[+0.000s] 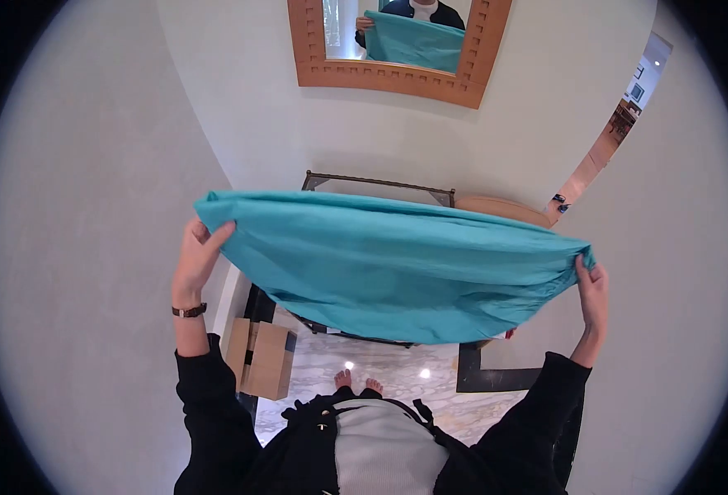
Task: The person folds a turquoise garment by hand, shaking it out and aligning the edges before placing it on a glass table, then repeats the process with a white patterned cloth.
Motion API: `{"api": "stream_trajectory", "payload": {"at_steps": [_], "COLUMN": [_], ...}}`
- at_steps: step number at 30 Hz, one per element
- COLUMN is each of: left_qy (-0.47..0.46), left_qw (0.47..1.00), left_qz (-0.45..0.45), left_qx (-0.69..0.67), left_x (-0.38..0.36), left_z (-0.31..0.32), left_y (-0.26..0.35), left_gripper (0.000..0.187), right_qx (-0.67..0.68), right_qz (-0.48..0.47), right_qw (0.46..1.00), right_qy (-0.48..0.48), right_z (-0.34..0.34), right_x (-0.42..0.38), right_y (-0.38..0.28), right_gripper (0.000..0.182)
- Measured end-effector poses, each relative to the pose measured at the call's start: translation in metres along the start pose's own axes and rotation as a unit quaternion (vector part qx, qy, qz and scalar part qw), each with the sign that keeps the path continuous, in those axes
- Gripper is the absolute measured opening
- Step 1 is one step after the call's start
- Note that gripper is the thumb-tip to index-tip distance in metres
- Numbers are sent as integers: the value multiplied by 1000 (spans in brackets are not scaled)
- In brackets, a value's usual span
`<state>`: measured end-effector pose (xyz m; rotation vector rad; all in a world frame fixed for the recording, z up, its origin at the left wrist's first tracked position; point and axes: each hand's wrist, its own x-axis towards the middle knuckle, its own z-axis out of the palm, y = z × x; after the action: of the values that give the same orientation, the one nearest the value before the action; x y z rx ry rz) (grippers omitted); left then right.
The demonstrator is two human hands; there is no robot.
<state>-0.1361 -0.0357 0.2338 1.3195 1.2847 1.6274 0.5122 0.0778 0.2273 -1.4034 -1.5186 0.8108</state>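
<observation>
1. Teal, broad, creased fabric sheet [397, 272]: held up between both hands in front of torso; long axis left to right, right end slightly nearer.
2. Left hand [195, 262]: pinched closed on sheet's left end; sheet extends right from grip. Brown cardboard box [270, 360] on floor below, near left.
3. Middle: dark metal-framed furniture [380, 181] partly hidden behind sheet; wooden-framed mirror [388, 78] far.
4. Right hand [595, 290]: pinched closed on gathered right end; sheet extends left. Neither hand clearly nearer sheet's middle.
</observation>
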Motion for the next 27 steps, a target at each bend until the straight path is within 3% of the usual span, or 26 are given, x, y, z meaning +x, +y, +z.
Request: {"api": "stream_trajectory", "payload": {"at_steps": [3,6,11,12,15,17,19,20,23,24,26,27], "left_qy": [32,61,58,58,-20,-91,-187,-240,-256,-254,-248,-239], "left_qw": [989,992,982,980,975,965,934,910,914,928,949,967], "left_qz": [39,28,112,118,135,161,222,259,260,210,110,69], "left_qx": [-138,110,139,149,175,185,208,218,176,172,163,57], "left_x": [-4,12,10,10,4,0,2,4,-6,-5,-2,-5], "left_z": [13,8,52,57,85,110,135,147,179,176,168,167], "left_y": [31,25,39,39,51,59,64,66,70,71,72,68], "left_gripper": [33,29,24,23,14,17,23,25,27,26,26,19], "right_qx": [36,67,156,129,51,58,1,-12,-106,-147,-123,-110], "right_qz": [-19,-33,-22,-63,-169,-201,-340,-348,-353,-352,-391,-404], "right_qw": [999,997,987,988,977,977,940,934,915,906,903,899], "right_qy": [1,-16,38,60,118,33,-28,-77,-163,-181,-131,-127], "right_z": [16,33,78,87,123,147,177,188,212,216,222,220], "right_x": [-3,3,22,27,18,-4,-31,-43,-56,-56,-49,-45], "right_y": [-4,3,2,-1,-45,-93,-142,-161,-178,-178,-166,-162], "right_gripper": [27,29,30,30,32,37,46,54,67,69,54,48]}}
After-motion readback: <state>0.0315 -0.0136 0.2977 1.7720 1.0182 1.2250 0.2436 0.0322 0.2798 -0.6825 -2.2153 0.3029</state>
